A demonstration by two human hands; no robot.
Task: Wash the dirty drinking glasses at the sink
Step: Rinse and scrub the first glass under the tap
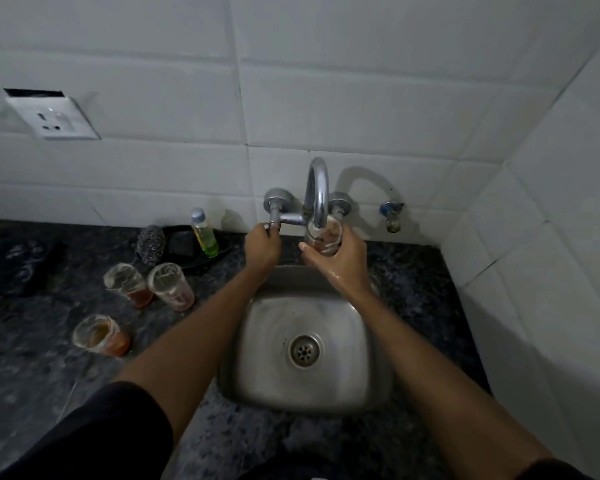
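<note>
My right hand [340, 259] grips a dirty drinking glass [326, 235] and holds it right under the spout of the curved metal faucet [317, 192], above the back of the steel sink [257, 358]. My left hand [262, 245] is closed around the faucet's left tap handle [272, 225]. Three more dirty glasses with reddish-orange residue stand on the dark counter to the left: two side by side [129, 284] [171, 285] and one nearer me [99, 336].
A green dish-soap bottle [205, 233], a steel scrubber [150, 244] and a dark sponge [182, 242] sit on a black tray behind the glasses. A dark cloth [18, 265] lies far left. White tiled walls close in behind and on the right. A wall socket [52, 117] is upper left.
</note>
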